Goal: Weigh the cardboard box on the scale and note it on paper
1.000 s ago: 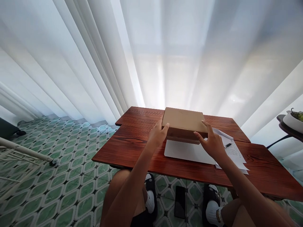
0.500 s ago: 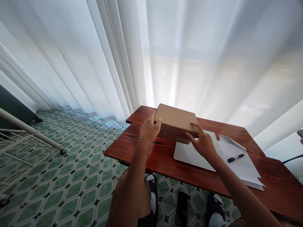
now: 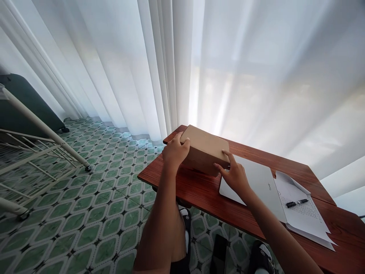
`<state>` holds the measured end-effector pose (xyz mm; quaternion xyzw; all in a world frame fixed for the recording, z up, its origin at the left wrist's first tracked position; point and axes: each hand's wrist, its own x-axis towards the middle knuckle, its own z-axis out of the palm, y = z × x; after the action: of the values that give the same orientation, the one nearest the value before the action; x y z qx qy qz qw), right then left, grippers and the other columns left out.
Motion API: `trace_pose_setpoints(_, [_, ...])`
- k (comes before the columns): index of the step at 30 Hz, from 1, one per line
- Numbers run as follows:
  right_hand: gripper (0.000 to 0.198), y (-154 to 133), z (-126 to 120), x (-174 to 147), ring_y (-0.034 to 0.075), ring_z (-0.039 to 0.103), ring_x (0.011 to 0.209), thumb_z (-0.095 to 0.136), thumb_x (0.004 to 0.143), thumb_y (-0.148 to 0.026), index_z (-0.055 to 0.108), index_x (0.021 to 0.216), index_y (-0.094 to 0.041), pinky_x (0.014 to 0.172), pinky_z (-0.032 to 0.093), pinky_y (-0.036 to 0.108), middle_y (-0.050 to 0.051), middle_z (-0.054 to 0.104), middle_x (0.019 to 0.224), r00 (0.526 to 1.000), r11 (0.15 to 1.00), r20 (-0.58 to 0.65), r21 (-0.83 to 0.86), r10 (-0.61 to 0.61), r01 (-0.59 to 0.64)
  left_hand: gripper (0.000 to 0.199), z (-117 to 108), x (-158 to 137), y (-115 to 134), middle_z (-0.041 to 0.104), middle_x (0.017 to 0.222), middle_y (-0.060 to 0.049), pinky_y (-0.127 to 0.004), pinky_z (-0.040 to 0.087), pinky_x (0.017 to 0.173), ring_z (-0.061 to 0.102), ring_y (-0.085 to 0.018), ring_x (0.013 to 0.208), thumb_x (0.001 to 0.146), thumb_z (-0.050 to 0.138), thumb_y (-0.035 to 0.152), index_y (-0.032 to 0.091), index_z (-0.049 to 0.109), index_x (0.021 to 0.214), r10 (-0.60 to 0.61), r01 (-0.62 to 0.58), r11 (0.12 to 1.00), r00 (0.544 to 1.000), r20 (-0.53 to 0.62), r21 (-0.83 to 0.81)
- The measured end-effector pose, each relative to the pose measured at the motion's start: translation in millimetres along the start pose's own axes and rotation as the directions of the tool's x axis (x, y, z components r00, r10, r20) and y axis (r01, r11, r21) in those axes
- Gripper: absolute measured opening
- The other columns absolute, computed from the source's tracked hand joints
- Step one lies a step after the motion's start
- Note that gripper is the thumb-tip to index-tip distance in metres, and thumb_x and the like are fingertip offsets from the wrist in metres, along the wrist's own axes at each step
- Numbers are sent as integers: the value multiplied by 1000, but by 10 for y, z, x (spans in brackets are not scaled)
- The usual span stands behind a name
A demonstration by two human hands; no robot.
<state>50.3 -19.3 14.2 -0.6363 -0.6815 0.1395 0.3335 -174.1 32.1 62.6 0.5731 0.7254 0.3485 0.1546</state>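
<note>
A flat brown cardboard box [image 3: 205,146] is held just above the left end of a red-brown wooden table [image 3: 196,190]. My left hand [image 3: 174,151] grips its left end with the thumb on top. My right hand [image 3: 234,176] holds its right front corner, fingers spread along the side. Right of the box, a closed white laptop [image 3: 258,182] lies flat on the table, partly under my right hand.
Written paper sheets [image 3: 306,213] with a black pen [image 3: 296,203] lie right of the laptop. White curtains [image 3: 182,64] hang behind the table. A white metal rack [image 3: 34,152] stands on the green tiled floor at left. A dark phone [image 3: 219,249] lies on the floor by my feet.
Both hands have carried the box leftward off the laptop toward the table's left end. The laptop's lid now shows. My view has turned to the left.
</note>
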Motion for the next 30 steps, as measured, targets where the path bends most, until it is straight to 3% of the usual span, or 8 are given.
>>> trace_pose_setpoints(15, [59, 74, 161, -32, 25, 69, 79, 64, 89, -50, 48, 142, -28, 70, 45, 33, 4, 72, 87, 999, 1000, 48, -16, 24, -23, 54, 101, 62, -77, 67, 131, -11, -54, 47, 101, 61, -39, 120, 92, 39, 46, 26, 55, 140, -11, 9, 998, 999, 32, 55])
trace_pose_setpoints(24, [60, 104, 180, -36, 24, 67, 74, 61, 90, -54, 48, 142, -28, 69, 44, 33, 1, 69, 76, 998, 999, 53, -26, 31, -30, 53, 156, 84, -105, 69, 127, -10, -50, 48, 101, 62, -36, 119, 92, 40, 44, 25, 56, 139, 10, -11, 998, 1000, 23, 59])
trace_pose_setpoints(30, [60, 134, 193, -27, 26, 68, 79, 61, 89, -53, 48, 142, -28, 71, 44, 34, 2, 70, 81, 999, 999, 43, -35, 25, -23, 53, 189, 93, -128, 70, 124, -11, -48, 48, 101, 62, -35, 119, 92, 41, 46, 24, 56, 139, 19, -23, 996, 999, 38, 88])
